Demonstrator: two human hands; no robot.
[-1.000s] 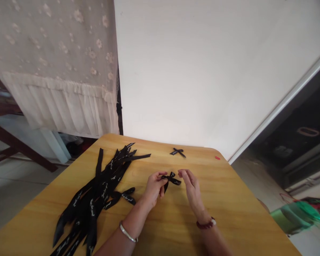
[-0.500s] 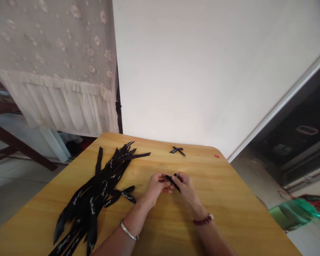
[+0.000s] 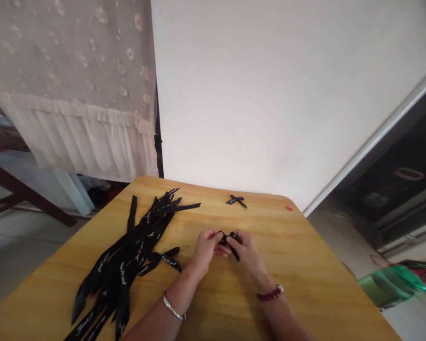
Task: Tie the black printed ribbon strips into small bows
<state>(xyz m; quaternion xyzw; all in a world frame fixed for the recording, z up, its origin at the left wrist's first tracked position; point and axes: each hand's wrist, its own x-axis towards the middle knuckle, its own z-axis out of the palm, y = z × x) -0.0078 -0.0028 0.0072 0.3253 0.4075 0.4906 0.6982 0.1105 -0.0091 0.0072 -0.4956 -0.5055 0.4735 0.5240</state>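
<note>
Between my two hands, above the middle of the table, is a short black ribbon [image 3: 235, 254] with a looped part at the top and a tail hanging down to the right. My left hand [image 3: 210, 247] pinches its left loop between thumb and fingers. My right hand [image 3: 244, 245] pinches the other side, thumb on top. The fingers partly hide the middle of the ribbon. To the left lies a large pile of black ribbons [image 3: 138, 251] printed with white script. A finished-looking black bow [image 3: 236, 201] rests near the table's far edge.
The wooden table [image 3: 291, 284] stands against a white wall panel [image 3: 270, 94]. A small red piece [image 3: 288, 208] lies by the far right corner. Off the right edge is a green translucent container [image 3: 390, 286]. A lace curtain [image 3: 92, 94] hangs at the back left.
My fingers have shifted slightly on the ribbon. My left thumb has moved up onto its loop, and the tail by my right hand shows broader. The hands stay in the same place.
</note>
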